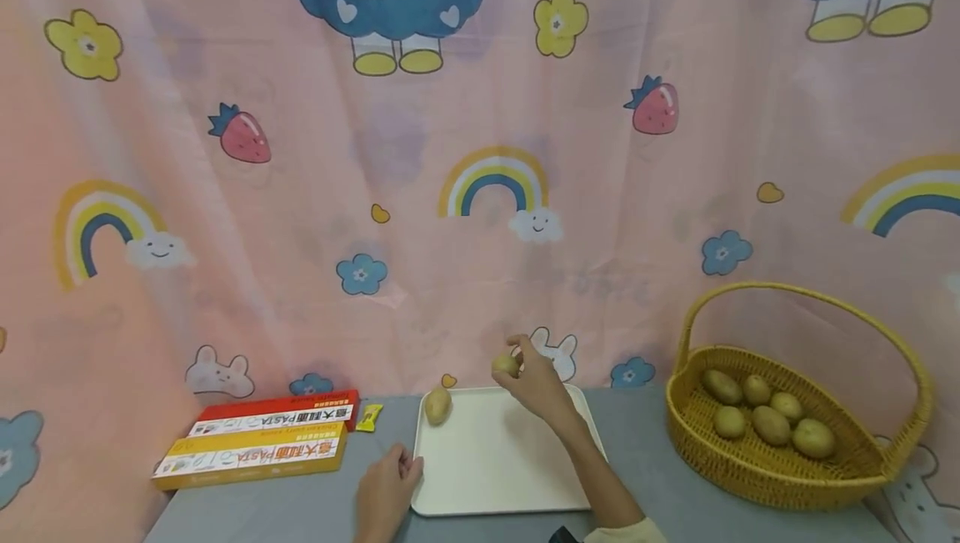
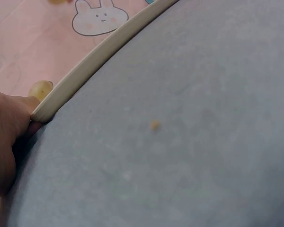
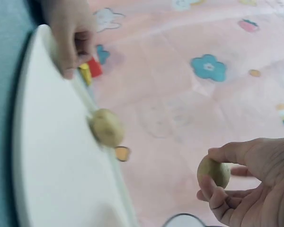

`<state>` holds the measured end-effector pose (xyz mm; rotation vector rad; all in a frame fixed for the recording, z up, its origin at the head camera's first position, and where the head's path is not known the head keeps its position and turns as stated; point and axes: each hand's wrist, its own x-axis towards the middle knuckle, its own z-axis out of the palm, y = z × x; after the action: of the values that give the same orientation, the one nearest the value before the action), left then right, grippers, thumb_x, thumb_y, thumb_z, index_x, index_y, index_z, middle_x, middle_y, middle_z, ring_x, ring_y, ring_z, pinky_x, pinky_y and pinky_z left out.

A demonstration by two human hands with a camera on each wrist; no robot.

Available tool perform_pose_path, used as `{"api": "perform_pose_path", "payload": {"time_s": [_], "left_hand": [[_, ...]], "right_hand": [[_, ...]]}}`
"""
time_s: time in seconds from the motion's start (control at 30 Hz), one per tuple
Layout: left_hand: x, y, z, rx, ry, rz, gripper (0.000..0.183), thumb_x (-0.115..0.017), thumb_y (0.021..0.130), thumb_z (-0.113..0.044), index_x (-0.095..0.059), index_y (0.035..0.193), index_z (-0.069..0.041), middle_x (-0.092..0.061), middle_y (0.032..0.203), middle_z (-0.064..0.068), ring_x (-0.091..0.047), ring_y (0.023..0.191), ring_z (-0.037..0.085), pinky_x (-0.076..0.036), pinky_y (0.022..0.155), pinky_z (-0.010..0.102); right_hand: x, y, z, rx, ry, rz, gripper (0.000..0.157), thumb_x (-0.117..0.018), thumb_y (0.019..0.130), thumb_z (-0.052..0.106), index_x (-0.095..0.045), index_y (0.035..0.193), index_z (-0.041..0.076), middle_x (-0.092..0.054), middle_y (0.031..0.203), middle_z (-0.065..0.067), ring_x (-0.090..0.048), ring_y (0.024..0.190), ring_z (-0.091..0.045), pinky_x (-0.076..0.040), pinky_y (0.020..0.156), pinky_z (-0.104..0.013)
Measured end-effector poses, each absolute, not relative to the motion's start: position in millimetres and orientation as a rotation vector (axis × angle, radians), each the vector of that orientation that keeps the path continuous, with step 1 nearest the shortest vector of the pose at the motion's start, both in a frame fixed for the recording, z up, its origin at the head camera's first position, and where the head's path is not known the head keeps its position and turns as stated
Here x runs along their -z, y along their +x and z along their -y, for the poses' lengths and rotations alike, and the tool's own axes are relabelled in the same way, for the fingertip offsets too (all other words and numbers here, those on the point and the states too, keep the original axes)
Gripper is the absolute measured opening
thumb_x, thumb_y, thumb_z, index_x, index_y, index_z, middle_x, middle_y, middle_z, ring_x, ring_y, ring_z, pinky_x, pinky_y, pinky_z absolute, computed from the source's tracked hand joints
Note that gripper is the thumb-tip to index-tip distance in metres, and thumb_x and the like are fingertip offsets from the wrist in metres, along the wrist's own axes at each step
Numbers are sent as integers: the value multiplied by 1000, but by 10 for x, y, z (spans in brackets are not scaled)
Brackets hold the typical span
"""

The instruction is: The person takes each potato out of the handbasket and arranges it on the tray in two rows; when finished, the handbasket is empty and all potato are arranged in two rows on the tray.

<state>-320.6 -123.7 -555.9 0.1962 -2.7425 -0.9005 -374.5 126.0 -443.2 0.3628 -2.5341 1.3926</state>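
My right hand (image 1: 536, 380) holds a small round potato (image 3: 214, 171) between thumb and fingers, raised above the far part of a cream-white tray (image 1: 495, 460). A second potato (image 1: 438, 404) lies in the tray's far left corner. At the tray's left side, my left hand (image 1: 390, 485) grips the rim, its thumb over the edge. In the left wrist view, only part of that hand (image 2: 7, 137) shows, against the tray's edge (image 2: 92, 61).
On the right stands a yellow wicker basket (image 1: 772, 489) with a tall handle and several potatoes inside. Two pasta boxes, one red (image 1: 281, 411) and one yellow (image 1: 251, 455), lie on the left beside a small yellow packet (image 1: 369, 418). A pink patterned curtain (image 1: 600, 293) hangs behind the grey table.
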Motion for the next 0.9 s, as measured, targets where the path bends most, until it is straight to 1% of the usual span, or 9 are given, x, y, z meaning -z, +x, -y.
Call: {"api": "perform_pose_path", "payload": {"time_s": [0.1,0.2,0.37,0.5,0.57,0.63,0.7,0.8,0.9], "left_hand": [[5558,-3219,1236,903,191,2738,25,-76,92,-23,-58,78,-13,-49,63,-5,-43,58,10,-27,57,23],[5559,-3232,1234,899,178,2735,25,-76,92,-22,-58,77,-13,-48,63,-5,-42,58,10,-27,56,23],[5561,-3217,1223,899,181,2731,26,-77,91,-20,-57,76,-13,-48,62,-5,-42,58,10,-27,56,23],[5559,-3200,1225,908,187,2739,26,-76,92,-21,-57,77,-13,-48,63,-5,-43,58,10,-27,57,23],[5563,-3189,1234,911,186,2746,26,-76,92,-21,-57,77,-13,-48,63,-5,-43,59,10,-28,57,23],[5568,-3177,1244,916,187,2747,25,-76,92,-21,-57,77,-13,-48,63,-4,-43,59,11,-28,57,23],[5571,-3170,1252,917,187,2746,25,-76,91,-20,-57,77,-13,-48,64,-4,-43,59,11,-28,58,24],[5574,-3173,1249,912,189,2746,25,-76,92,-21,-57,77,-13,-48,64,-4,-43,59,11,-28,57,24],[5570,-3199,1231,898,187,2742,25,-76,92,-22,-57,77,-13,-49,63,-4,-43,59,11,-28,57,24]], "right_hand": [[4558,-3794,-1161,-1380,435,2562,33,-73,94,4,-61,125,7,-71,103,-20,-60,68,-15,-45,57,-20],[4693,-3829,-1100,-1340,490,2596,26,-73,92,0,-65,115,6,-71,112,-21,-57,74,-16,-43,59,-19],[4914,-3871,-1048,-1253,559,2632,31,-75,85,-7,-67,113,2,-71,113,-20,-58,85,-20,-45,67,-23],[5009,-3877,-1047,-1271,613,2700,46,-74,82,-10,-65,127,-7,-70,121,-24,-61,94,-24,-50,78,-32],[5028,-3865,-1053,-1290,632,2779,57,-75,82,-8,-58,137,-10,-66,131,-27,-63,96,-27,-52,84,-40],[5027,-3849,-1060,-1293,638,2862,66,-75,84,-4,-50,145,-11,-60,142,-29,-66,108,-36,-53,96,-48],[5020,-3839,-1065,-1281,628,2923,70,-76,87,1,-45,149,-10,-55,149,-29,-64,121,-43,-48,107,-56],[4991,-3837,-1082,-1252,621,2947,72,-77,89,5,-44,152,-7,-49,156,-29,-50,143,-47,-37,119,-60],[4948,-3842,-1110,-1253,615,2941,73,-76,90,6,-43,153,-5,-48,157,-28,-51,142,-46,-37,119,-61]]}}
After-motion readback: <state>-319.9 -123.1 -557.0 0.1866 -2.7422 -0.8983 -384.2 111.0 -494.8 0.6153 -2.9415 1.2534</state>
